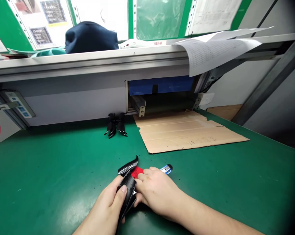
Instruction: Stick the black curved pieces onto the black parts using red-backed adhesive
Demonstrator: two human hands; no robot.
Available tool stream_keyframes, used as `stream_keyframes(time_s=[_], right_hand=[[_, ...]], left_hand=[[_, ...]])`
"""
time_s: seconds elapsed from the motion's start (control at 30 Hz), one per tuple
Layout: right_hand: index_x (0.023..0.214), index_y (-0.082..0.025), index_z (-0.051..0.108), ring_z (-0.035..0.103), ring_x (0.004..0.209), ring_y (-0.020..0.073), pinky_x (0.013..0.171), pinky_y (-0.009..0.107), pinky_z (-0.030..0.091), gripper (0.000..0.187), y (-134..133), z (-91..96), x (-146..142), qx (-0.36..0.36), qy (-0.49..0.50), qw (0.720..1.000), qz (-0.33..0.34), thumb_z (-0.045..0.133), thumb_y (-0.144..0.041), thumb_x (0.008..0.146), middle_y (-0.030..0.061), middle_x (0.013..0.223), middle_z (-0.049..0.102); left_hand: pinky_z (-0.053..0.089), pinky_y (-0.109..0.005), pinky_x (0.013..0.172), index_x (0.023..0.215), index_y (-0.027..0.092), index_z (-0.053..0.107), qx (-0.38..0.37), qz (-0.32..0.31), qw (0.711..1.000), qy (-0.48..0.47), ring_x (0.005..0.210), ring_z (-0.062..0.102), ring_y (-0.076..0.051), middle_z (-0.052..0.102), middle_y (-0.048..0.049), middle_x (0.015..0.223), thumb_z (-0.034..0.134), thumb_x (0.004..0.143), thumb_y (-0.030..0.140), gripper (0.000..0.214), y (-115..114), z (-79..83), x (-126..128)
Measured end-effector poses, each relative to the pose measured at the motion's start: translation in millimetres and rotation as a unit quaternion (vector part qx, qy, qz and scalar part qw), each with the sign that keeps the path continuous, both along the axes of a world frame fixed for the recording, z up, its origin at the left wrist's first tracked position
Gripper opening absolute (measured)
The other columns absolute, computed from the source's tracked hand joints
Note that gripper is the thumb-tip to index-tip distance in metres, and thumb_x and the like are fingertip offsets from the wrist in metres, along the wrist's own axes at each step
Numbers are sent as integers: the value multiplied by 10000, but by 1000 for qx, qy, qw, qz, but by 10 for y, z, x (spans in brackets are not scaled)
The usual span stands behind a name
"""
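1. Green across the whole foreground: a tabletop (pixel 51 163), dotted with small dark specks.
2. Upright along its back edge: a pale panel (pixel 76 98), below a metal-edged shelf (pixel 113 60).
3. Flat on the tabletop, back right: a cardboard sheet (pixel 186 130), with a ragged edge.
4. Drooping over the shelf's front edge: loose printed paper (pixel 211 54).
5. Slumped on the shelf, left of centre: a dark blue cloth item (pixel 91 37).
6. At front centre, right hand (pixel 158 191): fingers curled close together; cannot tell what they pinch.
7. Beside it, left hand (pixel 109 197): thumb pressed on the inner face of a black shell (pixel 130 183), pinching it against the fingers behind.
8. Near the panel, left of the cardboard: a cluster of black curved parts (pixel 111 125).
9. Held tilted at front centre: that black shell, with a ridged black piece (pixel 127 166) at its upper end; cannot tell whether joined.
10. Jutting from behind the right hand: a blue-and-white cutter (pixel 167 169); cannot tell whether gripped.
11. Between ridged piece and right fingers: a red piece (pixel 137 172), partly hidden.
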State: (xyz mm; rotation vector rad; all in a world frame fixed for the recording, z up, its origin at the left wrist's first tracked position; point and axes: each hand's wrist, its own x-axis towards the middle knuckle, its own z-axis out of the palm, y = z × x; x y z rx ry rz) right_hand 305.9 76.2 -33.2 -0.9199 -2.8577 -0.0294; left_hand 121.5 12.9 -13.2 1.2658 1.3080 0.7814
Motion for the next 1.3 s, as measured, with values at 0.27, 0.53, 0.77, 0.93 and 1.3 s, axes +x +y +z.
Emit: stream_keyframes(time_s=[0.27, 0.53, 0.77, 0.93, 1.3], right_hand=[[808, -157, 500, 473, 698, 214, 616, 297, 312, 754, 57, 233, 139, -37, 168, 984, 52, 146, -801, 976, 13, 786, 492], [802, -162, 494, 431, 743, 232, 626, 338, 288, 527, -14, 177, 69, 67, 33, 997, -12, 702, -617, 966, 9, 810, 449], [777, -166, 538, 464, 683, 233, 603, 327, 308, 419, -15, 129, 2, 30, -7, 999, -14, 813, -444, 930, 16, 761, 525], [776, -175, 545, 507, 645, 178, 584, 252, 345, 399, 34, 128, 80, -93, 46, 994, 34, 669, -445, 1044, -32, 715, 529], [717, -173, 503, 458, 632, 204, 579, 255, 350, 652, 225, 418, 456, -178, 300, 937, -10, 373, -724, 1041, 8, 665, 466]], left_hand=[[459, -266, 550, 1404, 215, 403, -37, 53, 995, -74, 559, 564, -164, 649, -61, 886, 544, 838, 587, 692, -28, 0, 23], [453, -262, 546, 1418, 197, 365, -42, 57, 995, -65, 554, 552, -159, 635, -48, 837, 530, 849, 590, 710, -26, 31, 19], [444, -259, 556, 1314, 176, 482, -4, 32, 999, -31, 567, 522, -152, 588, -38, 811, 493, 867, 590, 609, -30, -24, 21], [442, -255, 544, 1353, 196, 458, -7, 37, 998, -46, 568, 522, -161, 593, -34, 787, 522, 862, 560, 614, -5, -10, 26], [496, -285, 624, 1365, 220, 451, 11, 43, 998, -37, 739, 574, -213, 638, -89, 974, 487, 878, 551, 590, -49, 42, 79]])
